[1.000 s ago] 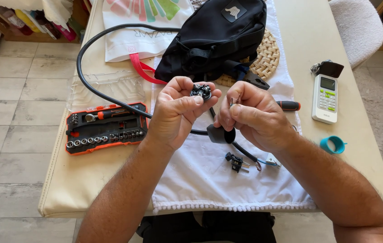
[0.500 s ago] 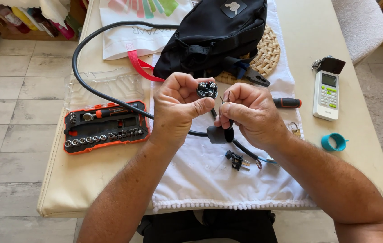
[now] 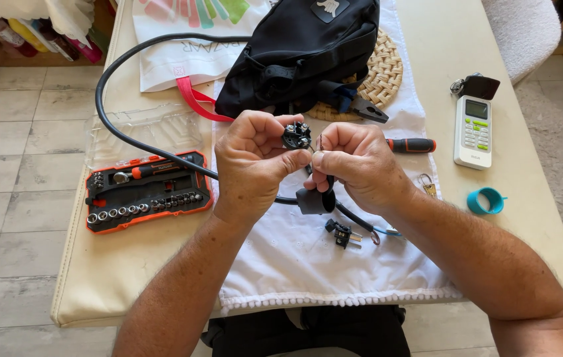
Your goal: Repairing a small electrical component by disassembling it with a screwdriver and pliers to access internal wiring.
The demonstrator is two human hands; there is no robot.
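Rewiring plug: my left hand (image 3: 252,162) pinches plug core (image 3: 296,135); my right hand (image 3: 357,165) pinches wire (image 3: 318,142) beside it. Next, probably: seat wire in terminal, needs steady aim.

Bright even daylight, sharp focus, soft shadows.

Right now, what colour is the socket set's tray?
Orange with a black inside, the tray, seen in the head view.

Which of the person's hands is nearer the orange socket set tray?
Left. The left hand is just right of the orange socket set tray, holding a small black plug part. The right hand is farther right, beyond the left.
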